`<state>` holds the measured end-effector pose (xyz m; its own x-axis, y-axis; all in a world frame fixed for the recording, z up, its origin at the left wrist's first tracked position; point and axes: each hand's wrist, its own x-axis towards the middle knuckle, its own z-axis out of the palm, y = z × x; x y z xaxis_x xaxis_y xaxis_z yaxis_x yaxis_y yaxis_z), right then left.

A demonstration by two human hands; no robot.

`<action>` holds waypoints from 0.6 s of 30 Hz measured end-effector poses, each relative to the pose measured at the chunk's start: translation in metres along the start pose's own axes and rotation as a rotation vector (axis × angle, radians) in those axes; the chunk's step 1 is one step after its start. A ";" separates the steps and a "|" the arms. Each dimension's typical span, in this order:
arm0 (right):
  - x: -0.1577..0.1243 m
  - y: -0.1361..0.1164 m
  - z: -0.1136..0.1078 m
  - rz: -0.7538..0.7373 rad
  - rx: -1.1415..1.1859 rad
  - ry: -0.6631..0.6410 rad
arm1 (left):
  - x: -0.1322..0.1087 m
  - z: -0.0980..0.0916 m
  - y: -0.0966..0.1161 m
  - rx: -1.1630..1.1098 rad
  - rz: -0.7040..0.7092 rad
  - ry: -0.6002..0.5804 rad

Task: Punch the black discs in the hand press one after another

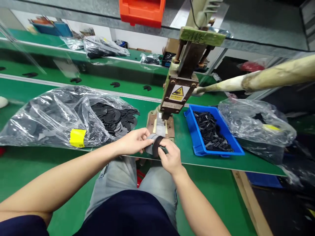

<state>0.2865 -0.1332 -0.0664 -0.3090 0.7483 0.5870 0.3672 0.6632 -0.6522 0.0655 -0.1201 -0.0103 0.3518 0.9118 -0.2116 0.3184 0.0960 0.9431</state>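
Between both hands, in front of the hand press (180,82), is a curved flat piece (156,147) with a black face and a grey part on its left; whether it is one piece or two I cannot tell. My left hand (135,141) pinches the grey side. On the black side, my right hand (170,155) has thumb and fingers closed. The piece is tilted at the table edge, just short of the press base (169,127). Left of the hands, black flat curved pieces (112,116) spill from a clear plastic bag (56,114).
A blue bin (193,139) of small black parts stands right of the press, with another clear bag (256,121) beyond it. The press's long lever (258,78) reaches out to the right. Several black pieces (115,84) lie spaced along the green strip behind. An orange bin (142,13) sits overhead.
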 end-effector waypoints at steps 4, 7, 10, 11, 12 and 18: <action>0.002 0.004 -0.005 -0.062 -0.079 -0.027 | -0.007 0.006 0.007 0.293 0.278 0.270; 0.000 0.008 -0.006 -0.084 -0.126 -0.063 | -0.009 0.014 0.011 0.429 0.364 0.183; 0.000 0.009 -0.009 -0.095 -0.181 -0.114 | -0.008 0.021 0.011 0.489 0.346 0.158; 0.000 0.009 -0.011 -0.101 -0.197 -0.133 | -0.007 0.023 0.011 0.502 0.335 0.169; 0.000 0.009 -0.012 -0.107 -0.209 -0.151 | -0.007 0.025 0.010 0.515 0.326 0.178; -0.004 0.009 -0.021 -0.138 -0.188 -0.187 | -0.001 0.030 0.004 0.408 0.251 0.140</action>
<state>0.3094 -0.1310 -0.0646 -0.5168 0.6527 0.5540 0.4615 0.7574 -0.4619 0.0932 -0.1331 -0.0136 0.3487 0.9345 0.0720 0.5672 -0.2716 0.7775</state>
